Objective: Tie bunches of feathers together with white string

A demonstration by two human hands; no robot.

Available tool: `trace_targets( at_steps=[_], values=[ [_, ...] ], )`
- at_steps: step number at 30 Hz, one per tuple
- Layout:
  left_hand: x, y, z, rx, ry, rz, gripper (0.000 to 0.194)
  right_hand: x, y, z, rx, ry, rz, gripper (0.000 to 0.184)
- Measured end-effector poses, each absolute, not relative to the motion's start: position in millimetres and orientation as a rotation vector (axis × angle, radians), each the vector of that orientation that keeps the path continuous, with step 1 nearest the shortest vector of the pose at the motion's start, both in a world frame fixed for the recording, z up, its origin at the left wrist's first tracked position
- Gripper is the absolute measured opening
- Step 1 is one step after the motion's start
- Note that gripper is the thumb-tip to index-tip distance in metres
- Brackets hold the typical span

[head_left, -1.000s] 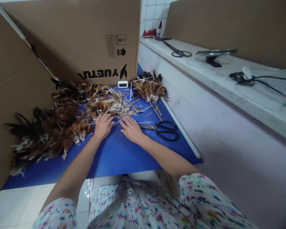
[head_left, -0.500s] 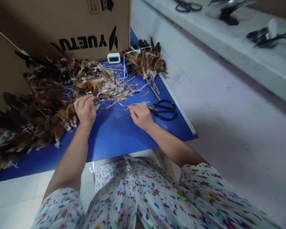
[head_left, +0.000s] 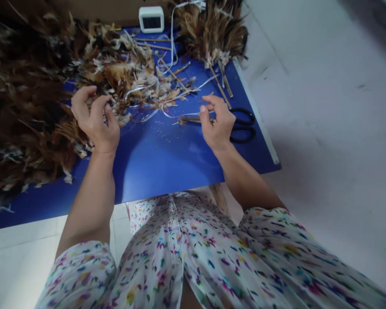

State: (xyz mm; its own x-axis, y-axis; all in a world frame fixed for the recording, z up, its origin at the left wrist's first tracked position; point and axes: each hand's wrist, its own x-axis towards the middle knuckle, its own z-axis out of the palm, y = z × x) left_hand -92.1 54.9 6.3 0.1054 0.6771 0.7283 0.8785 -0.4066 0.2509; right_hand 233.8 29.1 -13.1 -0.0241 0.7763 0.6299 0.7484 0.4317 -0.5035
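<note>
My left hand (head_left: 97,120) hovers at the edge of the brown feathers (head_left: 51,96), its bent fingers apart and nothing seen in them. On the right, my right hand (head_left: 218,124) is above the scissors (head_left: 244,135), hiding their pivot; the black handles and part of the blades show on either side. Its thumb and fingers are loosely curled with a gap between them, holding nothing visible. Between the hands, a thin white ribbon (head_left: 170,115) trails across the blue tabletop (head_left: 161,163). Loose trimmed feathers (head_left: 148,86) lie in a heap behind it.
A feather bundle (head_left: 212,30) with thin sticks (head_left: 221,86) lies at the back right, beside the pale wall (head_left: 309,107). A small white digital clock (head_left: 151,19) stands at the back against a cardboard box (head_left: 96,9). Pale scraps dot the tabletop.
The camera view has tilted down and come closer to the table. My fingers have spread; my right hand has shifted from the scissor blades toward the handles. My left hand has moved left.
</note>
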Motion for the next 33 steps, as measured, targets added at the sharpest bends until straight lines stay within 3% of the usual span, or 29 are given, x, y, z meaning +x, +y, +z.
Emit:
trace_targets(
  at_steps=[16, 27, 33],
  values=[
    [-69, 45, 1, -2.141, -1.196, -1.249, 0.019, 219, 21, -1, -1.197, -1.673, 0.002, 0.018],
    [-22, 27, -8, -2.836, -0.859, -0.925, 0.021, 207, 21, -19, -1.161, -1.938, 0.135, 0.018],
    [-21, 32, -16, -2.892, -0.861, -0.991, 0.018, 220, 35, -15, -1.203, -1.911, 0.137, 0.018]
  ],
)
